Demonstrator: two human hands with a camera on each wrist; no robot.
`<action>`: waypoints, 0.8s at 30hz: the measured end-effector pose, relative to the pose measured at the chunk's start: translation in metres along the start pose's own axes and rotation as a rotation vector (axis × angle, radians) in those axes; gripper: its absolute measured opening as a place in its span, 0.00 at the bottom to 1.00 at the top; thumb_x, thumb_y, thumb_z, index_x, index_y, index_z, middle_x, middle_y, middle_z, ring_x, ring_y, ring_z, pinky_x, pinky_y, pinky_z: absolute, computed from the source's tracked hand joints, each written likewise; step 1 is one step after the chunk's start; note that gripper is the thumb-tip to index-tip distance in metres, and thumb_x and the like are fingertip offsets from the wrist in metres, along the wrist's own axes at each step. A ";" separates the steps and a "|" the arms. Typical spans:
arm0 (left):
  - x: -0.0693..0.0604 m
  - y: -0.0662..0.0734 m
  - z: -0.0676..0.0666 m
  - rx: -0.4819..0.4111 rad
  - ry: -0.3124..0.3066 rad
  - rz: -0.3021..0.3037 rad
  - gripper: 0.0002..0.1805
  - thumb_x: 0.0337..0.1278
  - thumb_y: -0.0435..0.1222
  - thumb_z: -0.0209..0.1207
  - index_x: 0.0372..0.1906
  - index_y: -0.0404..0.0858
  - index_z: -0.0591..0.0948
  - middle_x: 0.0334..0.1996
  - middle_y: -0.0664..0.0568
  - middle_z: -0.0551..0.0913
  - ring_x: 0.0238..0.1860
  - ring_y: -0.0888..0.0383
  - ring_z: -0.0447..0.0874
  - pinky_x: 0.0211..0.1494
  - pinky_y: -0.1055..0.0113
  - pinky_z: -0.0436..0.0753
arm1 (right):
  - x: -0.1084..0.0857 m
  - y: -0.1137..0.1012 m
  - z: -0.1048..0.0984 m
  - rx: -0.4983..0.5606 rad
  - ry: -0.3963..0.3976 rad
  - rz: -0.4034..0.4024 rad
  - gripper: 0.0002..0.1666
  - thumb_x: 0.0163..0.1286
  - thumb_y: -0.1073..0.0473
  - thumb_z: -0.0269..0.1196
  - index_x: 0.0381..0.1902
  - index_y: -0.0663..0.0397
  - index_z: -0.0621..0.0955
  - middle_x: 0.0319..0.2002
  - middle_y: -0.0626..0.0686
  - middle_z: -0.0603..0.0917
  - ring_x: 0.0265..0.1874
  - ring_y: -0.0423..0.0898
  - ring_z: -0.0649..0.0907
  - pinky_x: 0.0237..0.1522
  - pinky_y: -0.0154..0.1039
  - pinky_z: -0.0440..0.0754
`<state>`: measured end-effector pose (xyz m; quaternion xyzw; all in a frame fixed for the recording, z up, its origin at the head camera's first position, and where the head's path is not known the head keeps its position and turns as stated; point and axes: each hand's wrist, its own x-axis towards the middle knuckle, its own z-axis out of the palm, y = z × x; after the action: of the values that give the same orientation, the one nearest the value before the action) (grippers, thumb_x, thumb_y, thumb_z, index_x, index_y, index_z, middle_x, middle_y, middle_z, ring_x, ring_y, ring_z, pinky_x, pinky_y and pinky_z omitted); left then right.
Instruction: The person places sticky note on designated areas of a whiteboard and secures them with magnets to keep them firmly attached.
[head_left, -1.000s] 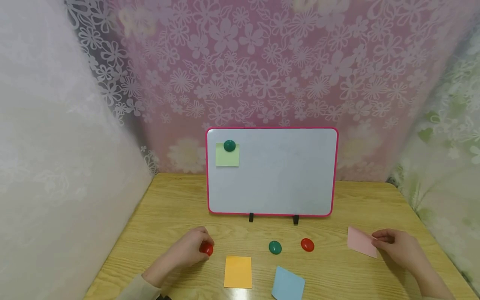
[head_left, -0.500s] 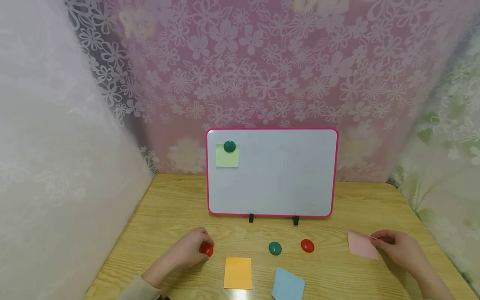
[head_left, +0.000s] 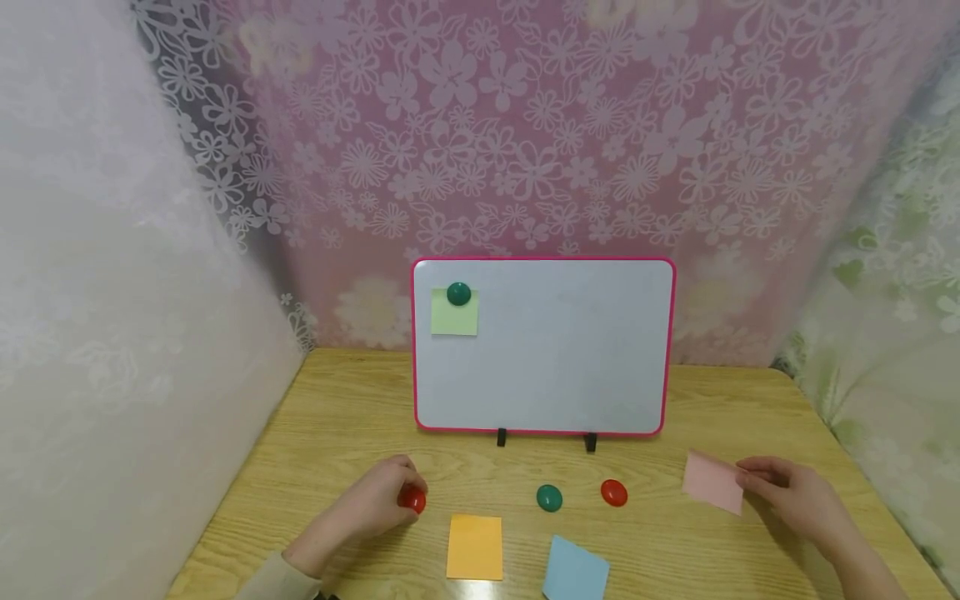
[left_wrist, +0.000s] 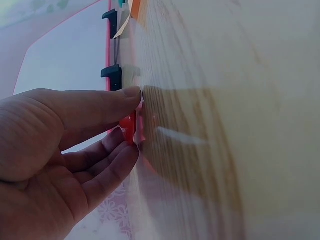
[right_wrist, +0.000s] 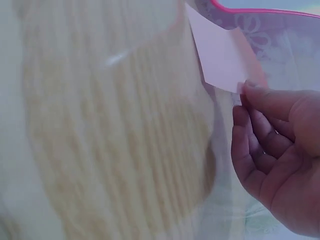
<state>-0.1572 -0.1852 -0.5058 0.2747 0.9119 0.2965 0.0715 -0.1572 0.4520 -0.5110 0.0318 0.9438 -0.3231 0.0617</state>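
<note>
My left hand (head_left: 381, 497) pinches a round red magnet (head_left: 415, 499) at the tabletop, left of an orange sticky note (head_left: 475, 547). Seen from the left wrist, thumb and fingers are on either side of the red magnet (left_wrist: 128, 127). On the far right, my right hand (head_left: 795, 497) holds a pink sticky note (head_left: 712, 482) by its edge between thumb and fingers. That pink note (right_wrist: 222, 52) appears slightly bent in the right wrist view. A green magnet (head_left: 549, 498) and another red magnet (head_left: 614, 492) lie between the hands.
A whiteboard (head_left: 555, 358) with a pink frame stands on black feet at the back. Its upper left bears a light green note (head_left: 454, 321) under a green magnet (head_left: 459, 293). A blue note (head_left: 576, 570) lies near the front of the wooden table (head_left: 337, 408).
The right hand has shifted slightly left, bringing the pink sticky note with it and tilting it a little. The left hand has stayed in place on the red magnet.
</note>
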 end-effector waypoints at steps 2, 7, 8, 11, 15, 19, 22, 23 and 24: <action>0.000 -0.001 0.001 0.002 0.003 0.003 0.14 0.46 0.25 0.79 0.40 0.36 0.91 0.37 0.58 0.79 0.40 0.60 0.77 0.42 0.67 0.82 | 0.000 -0.003 -0.001 0.051 -0.017 0.024 0.36 0.81 0.38 0.61 0.65 0.66 0.81 0.54 0.62 0.88 0.45 0.44 0.86 0.38 0.38 0.84; 0.000 -0.002 0.000 0.006 0.004 0.008 0.14 0.46 0.26 0.80 0.41 0.37 0.91 0.37 0.59 0.79 0.40 0.61 0.77 0.43 0.67 0.82 | -0.002 -0.007 -0.003 0.125 -0.037 0.049 0.36 0.83 0.39 0.60 0.66 0.68 0.80 0.57 0.64 0.87 0.44 0.39 0.84 0.37 0.39 0.84; 0.001 -0.002 0.000 0.007 0.005 0.010 0.14 0.46 0.26 0.80 0.40 0.37 0.91 0.37 0.59 0.78 0.40 0.61 0.77 0.43 0.67 0.82 | -0.002 -0.008 -0.003 0.131 -0.036 0.049 0.36 0.83 0.39 0.60 0.66 0.68 0.81 0.57 0.64 0.87 0.44 0.39 0.85 0.38 0.39 0.84; 0.001 -0.002 0.000 0.008 0.006 0.011 0.14 0.46 0.26 0.80 0.40 0.37 0.91 0.37 0.59 0.78 0.40 0.61 0.77 0.43 0.67 0.82 | -0.003 -0.008 -0.004 0.144 -0.034 0.044 0.36 0.83 0.39 0.60 0.65 0.68 0.81 0.57 0.63 0.87 0.44 0.37 0.85 0.40 0.38 0.85; 0.000 -0.003 0.001 0.010 0.009 0.009 0.14 0.45 0.26 0.80 0.39 0.38 0.90 0.37 0.59 0.78 0.40 0.61 0.76 0.44 0.67 0.82 | -0.004 -0.008 -0.003 0.184 -0.030 0.037 0.35 0.83 0.41 0.60 0.65 0.70 0.80 0.57 0.62 0.87 0.43 0.34 0.85 0.43 0.37 0.87; 0.000 -0.003 0.001 0.005 0.013 0.002 0.14 0.45 0.26 0.80 0.39 0.38 0.90 0.37 0.59 0.77 0.40 0.61 0.76 0.44 0.66 0.82 | -0.004 -0.008 -0.001 0.254 -0.030 0.031 0.34 0.84 0.45 0.60 0.67 0.73 0.78 0.57 0.62 0.86 0.43 0.31 0.86 0.45 0.37 0.88; 0.001 -0.003 0.001 0.002 0.015 -0.008 0.14 0.47 0.26 0.79 0.40 0.38 0.91 0.38 0.59 0.78 0.41 0.61 0.77 0.45 0.66 0.83 | -0.004 -0.008 0.000 0.318 -0.036 0.032 0.32 0.85 0.50 0.59 0.68 0.75 0.76 0.58 0.62 0.86 0.44 0.30 0.86 0.47 0.38 0.88; 0.002 -0.004 0.001 0.003 0.015 -0.011 0.13 0.48 0.27 0.80 0.41 0.37 0.91 0.38 0.59 0.78 0.41 0.61 0.77 0.45 0.67 0.83 | -0.004 -0.008 0.001 0.337 -0.038 0.032 0.32 0.85 0.51 0.59 0.69 0.76 0.75 0.58 0.61 0.86 0.44 0.30 0.86 0.48 0.39 0.89; 0.002 -0.004 0.001 0.001 0.014 -0.016 0.13 0.49 0.27 0.80 0.41 0.37 0.91 0.39 0.59 0.78 0.41 0.61 0.77 0.45 0.67 0.84 | -0.004 -0.009 0.001 0.347 -0.036 0.032 0.32 0.85 0.51 0.59 0.69 0.76 0.75 0.58 0.61 0.86 0.44 0.29 0.86 0.48 0.39 0.89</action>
<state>-0.1605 -0.1862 -0.5093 0.2655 0.9146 0.2976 0.0671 -0.1544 0.4443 -0.5061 0.0510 0.8721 -0.4805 0.0774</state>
